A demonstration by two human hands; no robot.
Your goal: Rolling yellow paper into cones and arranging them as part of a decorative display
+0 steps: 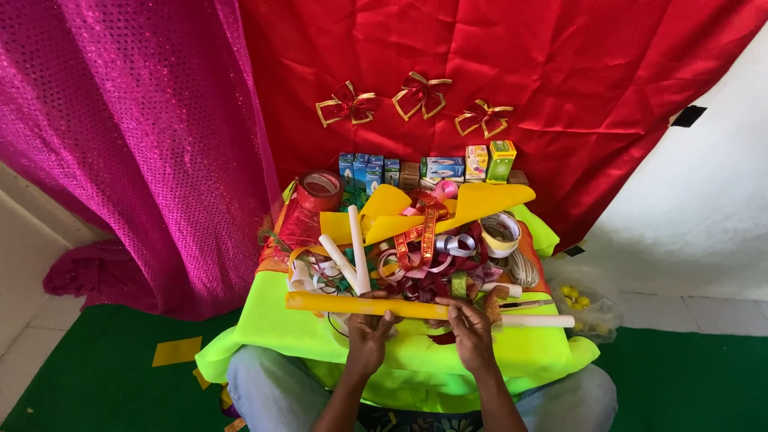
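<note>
Both my hands hold a long rolled yellow paper tube (344,304) crosswise over a table draped in neon yellow-green cloth (264,328). My left hand (370,334) grips the tube near its middle. A little further right, my right hand (470,328) grips the same tube, whose white end (544,321) sticks out to the right. Just beyond the tube lies a tangle of red, gold and silver ribbons (428,252), with two white rolled tubes (352,252) and yellow paper sheets (448,210).
A red tape roll (320,190) and a row of small boxes (428,170) stand at the table's back. Three red-gold bows (416,100) hang on a red satin backdrop, with pink sequin cloth (136,136) at left. A bag of yellow balls (580,304) lies on the floor.
</note>
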